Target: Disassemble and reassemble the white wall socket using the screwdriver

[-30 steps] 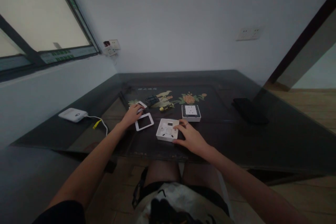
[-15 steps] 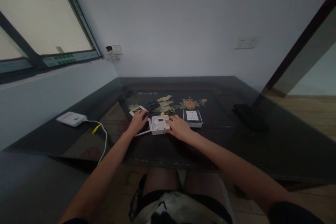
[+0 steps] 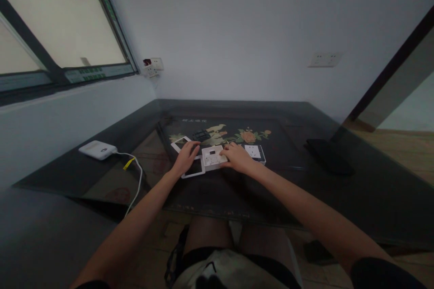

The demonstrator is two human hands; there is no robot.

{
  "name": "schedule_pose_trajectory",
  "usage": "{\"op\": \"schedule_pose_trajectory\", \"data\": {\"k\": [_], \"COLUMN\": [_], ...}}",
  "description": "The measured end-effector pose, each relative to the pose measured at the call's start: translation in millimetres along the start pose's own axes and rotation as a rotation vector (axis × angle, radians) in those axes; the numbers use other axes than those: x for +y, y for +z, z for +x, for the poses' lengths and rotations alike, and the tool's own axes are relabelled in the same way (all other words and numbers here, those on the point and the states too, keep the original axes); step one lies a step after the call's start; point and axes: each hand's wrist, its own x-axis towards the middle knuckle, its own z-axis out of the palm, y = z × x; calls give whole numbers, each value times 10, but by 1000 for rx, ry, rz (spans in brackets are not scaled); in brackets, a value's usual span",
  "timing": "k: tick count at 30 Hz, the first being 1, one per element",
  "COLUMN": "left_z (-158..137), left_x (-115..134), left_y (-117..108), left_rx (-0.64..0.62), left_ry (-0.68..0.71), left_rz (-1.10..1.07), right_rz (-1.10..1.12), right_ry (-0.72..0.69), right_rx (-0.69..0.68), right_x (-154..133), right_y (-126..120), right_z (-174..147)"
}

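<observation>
My right hand (image 3: 238, 157) pinches the right side of a white open wall-socket back box (image 3: 213, 165), thumb in front and fingers behind. The box sits on the dark table, its inside facing up. My left hand (image 3: 186, 157) lies over white rectangular frames to the left, fingers stretched and holding nothing I can make out. The near frame (image 3: 194, 174) touches or nearly touches the box; the far frame (image 3: 176, 146) is partly behind my fingers. Just right of my right hand, a second box with a white socket insert (image 3: 252, 151) is partly covered by it.
Behind the frames lies a small black part (image 3: 201, 134). A white device (image 3: 97, 149) with a white cable (image 3: 140, 176) is at the left of the table (image 3: 288, 203). A flat black object (image 3: 329, 157) lies at the right. Wall sockets (image 3: 324, 59) are on the wall.
The view has shifted slightly. My left hand's fingers have opened out, and more of the near frame shows. The box has turned a little; my right hand keeps its grip.
</observation>
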Motion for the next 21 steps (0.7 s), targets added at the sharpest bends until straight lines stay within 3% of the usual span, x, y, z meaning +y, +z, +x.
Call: {"op": "schedule_pose_trajectory", "data": {"k": [4, 8, 11, 15, 18, 21], "left_z": [-67, -115, -76, 77, 197, 240], "left_x": [213, 313, 293, 5, -365, -663], "left_y": [64, 178, 112, -181, -375, -445], "left_rx": [-182, -241, -149, 126, 275, 327], "left_ry": [160, 160, 155, 17, -146, -257], "left_rz": [60, 120, 78, 72, 150, 255], "right_rz": [61, 71, 79, 92, 112, 141], "right_ry": [63, 154, 212, 241, 178, 47], "right_rx": [64, 95, 104, 105, 95, 70], "right_x": [106, 288, 429, 449, 256, -77], "right_y": [-82, -140, -145, -112, -64, 14], "right_z": [89, 290, 402, 434, 407, 364]}}
